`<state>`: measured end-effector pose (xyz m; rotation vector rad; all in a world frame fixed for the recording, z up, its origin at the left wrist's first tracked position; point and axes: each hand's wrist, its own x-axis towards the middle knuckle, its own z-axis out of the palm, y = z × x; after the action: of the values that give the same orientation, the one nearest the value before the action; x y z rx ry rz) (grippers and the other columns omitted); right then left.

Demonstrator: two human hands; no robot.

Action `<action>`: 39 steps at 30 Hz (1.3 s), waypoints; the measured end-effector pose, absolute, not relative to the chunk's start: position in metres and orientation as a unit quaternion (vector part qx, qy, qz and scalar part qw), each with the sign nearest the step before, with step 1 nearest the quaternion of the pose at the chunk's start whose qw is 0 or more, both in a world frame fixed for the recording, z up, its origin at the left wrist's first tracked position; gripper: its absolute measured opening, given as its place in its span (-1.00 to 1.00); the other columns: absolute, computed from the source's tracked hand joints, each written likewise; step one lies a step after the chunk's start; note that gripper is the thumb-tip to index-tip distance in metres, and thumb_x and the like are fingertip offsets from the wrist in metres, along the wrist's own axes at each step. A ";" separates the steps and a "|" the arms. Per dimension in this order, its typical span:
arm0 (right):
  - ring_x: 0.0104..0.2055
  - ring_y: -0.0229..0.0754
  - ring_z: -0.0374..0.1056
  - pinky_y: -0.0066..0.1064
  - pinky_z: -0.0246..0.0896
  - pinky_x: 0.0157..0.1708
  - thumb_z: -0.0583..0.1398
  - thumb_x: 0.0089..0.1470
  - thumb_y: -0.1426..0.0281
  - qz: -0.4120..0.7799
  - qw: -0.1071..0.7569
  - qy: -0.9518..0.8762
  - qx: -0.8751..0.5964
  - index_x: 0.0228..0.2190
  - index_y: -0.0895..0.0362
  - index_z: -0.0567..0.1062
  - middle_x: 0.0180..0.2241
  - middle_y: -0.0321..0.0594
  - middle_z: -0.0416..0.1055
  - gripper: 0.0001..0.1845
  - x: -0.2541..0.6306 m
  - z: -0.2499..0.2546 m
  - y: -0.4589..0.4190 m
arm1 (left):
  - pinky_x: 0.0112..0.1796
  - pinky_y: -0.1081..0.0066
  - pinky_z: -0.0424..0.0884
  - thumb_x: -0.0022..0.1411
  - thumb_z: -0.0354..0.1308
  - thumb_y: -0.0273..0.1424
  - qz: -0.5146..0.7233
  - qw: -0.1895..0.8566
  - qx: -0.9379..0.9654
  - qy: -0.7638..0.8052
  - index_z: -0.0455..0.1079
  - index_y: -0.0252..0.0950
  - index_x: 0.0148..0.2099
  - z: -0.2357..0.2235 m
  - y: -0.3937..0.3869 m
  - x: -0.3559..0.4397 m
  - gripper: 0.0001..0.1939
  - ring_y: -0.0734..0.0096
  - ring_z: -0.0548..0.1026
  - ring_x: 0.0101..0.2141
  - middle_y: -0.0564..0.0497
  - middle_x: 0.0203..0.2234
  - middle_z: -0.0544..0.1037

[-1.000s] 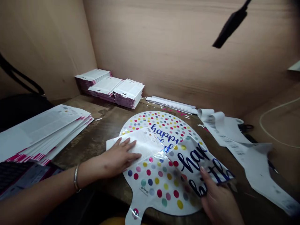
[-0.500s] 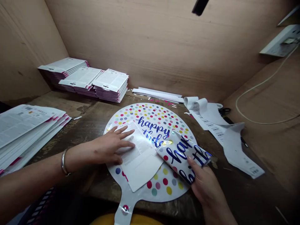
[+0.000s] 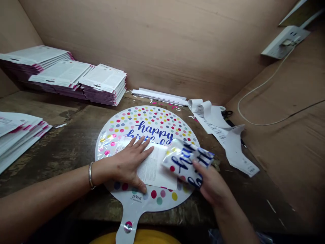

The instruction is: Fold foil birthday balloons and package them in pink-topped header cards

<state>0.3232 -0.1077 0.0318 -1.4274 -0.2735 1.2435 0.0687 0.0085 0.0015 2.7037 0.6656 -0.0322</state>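
Note:
A round foil balloon (image 3: 152,125) with coloured dots and blue "happy birthday" lettering lies flat on the wooden table (image 3: 68,145). On top of it sits a white printed card (image 3: 154,167). My left hand (image 3: 129,162) lies flat on the card's left part, fingers stretched out. My right hand (image 3: 210,184) grips a folded foil balloon (image 3: 186,159) with the same lettering, rolled up against the card's right edge. A metal bangle (image 3: 90,175) circles my left wrist.
Three stacks of white and pink cards (image 3: 101,83) stand at the back left, another pile (image 3: 17,135) at the left edge. A strip of label paper (image 3: 223,132) trails at the right. White strips (image 3: 159,96) lie by the back wall. A socket box (image 3: 284,42) and cable hang right.
My right hand has folded the second balloon further over, into a tighter roll nearer the card. The card has shifted under my left hand. The view has swung to the right.

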 end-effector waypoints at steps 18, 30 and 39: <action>0.00 0.04 0.38 -0.09 0.28 0.00 0.35 -0.16 0.22 0.524 0.520 -0.253 -0.626 -0.18 0.07 0.51 -0.16 -0.17 0.54 -0.55 0.290 0.028 -0.110 | 0.19 -0.08 -0.27 -0.26 0.10 0.31 0.007 0.173 0.948 0.267 -0.20 -0.35 0.35 0.001 0.002 0.072 0.29 -0.19 -0.32 0.27 -0.37 0.31 -0.25; -0.15 -0.03 0.48 -0.10 0.40 -0.12 0.26 -0.06 0.46 0.407 0.691 -0.095 -0.590 -0.26 0.12 0.49 -0.33 -0.19 0.58 -0.77 0.331 0.052 -0.096 | 0.18 -0.09 -0.29 -0.22 0.06 0.33 0.006 0.165 0.949 0.270 -0.24 -0.35 0.36 -0.004 0.002 0.071 0.28 -0.19 -0.32 0.27 -0.35 0.31 -0.27; -0.10 0.07 0.44 -0.06 0.39 -0.14 0.36 -0.18 0.31 0.590 0.517 -0.154 -0.601 -0.21 0.13 0.50 -0.26 -0.12 0.57 -0.59 0.286 0.044 -0.123 | 0.19 -0.06 -0.30 -0.21 0.14 0.23 0.018 0.152 0.945 0.288 -0.20 -0.36 0.35 -0.008 0.000 0.075 0.23 -0.15 -0.31 0.28 -0.37 0.31 -0.20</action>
<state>0.2860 -0.1227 0.0436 -1.4417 -0.3700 1.4163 0.0752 -0.0003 -0.0083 2.7139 0.8255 0.0525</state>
